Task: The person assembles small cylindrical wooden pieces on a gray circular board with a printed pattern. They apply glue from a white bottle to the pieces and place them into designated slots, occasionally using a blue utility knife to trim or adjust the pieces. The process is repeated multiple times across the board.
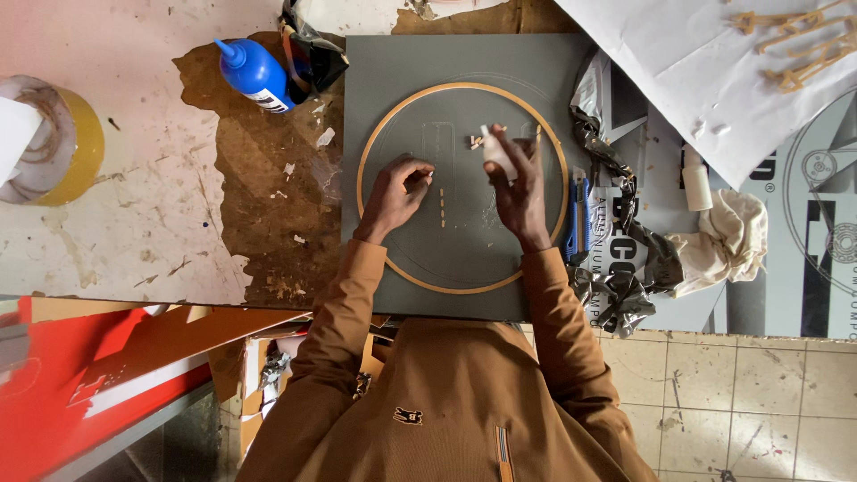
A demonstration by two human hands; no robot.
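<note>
Your right hand (520, 192) was wrapped around a small white bottle (496, 152), holding it tilted over the upper right part of the grey board (393, 71), inside the thin wooden ring (368, 161) that lay on that board. Your left hand (395, 192) rested on the board within the ring, left of the bottle, its fingertips pinched together; whether they gripped anything could not be told. Between your hands a short row of small wooden pieces (441, 207) lay on the board. A blue utility knife (576, 214) lay just beyond the ring's right edge, and a blue glue bottle (253, 74) lay on the counter (134, 214) off the board's upper left corner.
</note>
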